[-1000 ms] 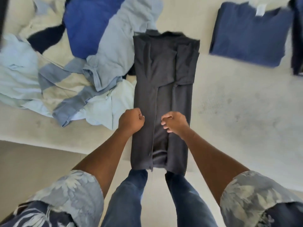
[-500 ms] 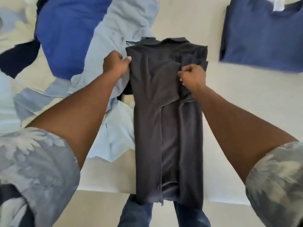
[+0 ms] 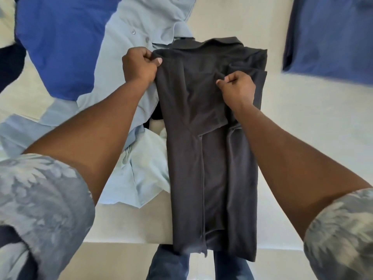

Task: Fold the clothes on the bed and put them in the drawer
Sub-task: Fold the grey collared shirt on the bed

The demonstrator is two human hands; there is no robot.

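A dark grey collared shirt [image 3: 189, 150] lies lengthwise on the bed [image 3: 302, 128], both sides folded in to a narrow strip, its hem hanging over the near edge. My left hand [image 3: 139, 65] grips the shirt's upper left corner by the shoulder. My right hand [image 3: 238, 87] pinches the folded-in fabric near the upper right, below the collar.
A heap of unfolded clothes lies to the left: a light blue buttoned shirt [image 3: 129, 63], a bright blue garment [image 3: 60, 41] and a pale shirt [image 3: 145, 172]. A folded navy shirt [image 3: 331, 37] lies at the back right. My jeans-clad legs [image 3: 171, 263] stand below the bed edge.
Both hands moved from the shirt's lower middle up to its shoulders and took hold there. The view has shifted closer and further over the bed.
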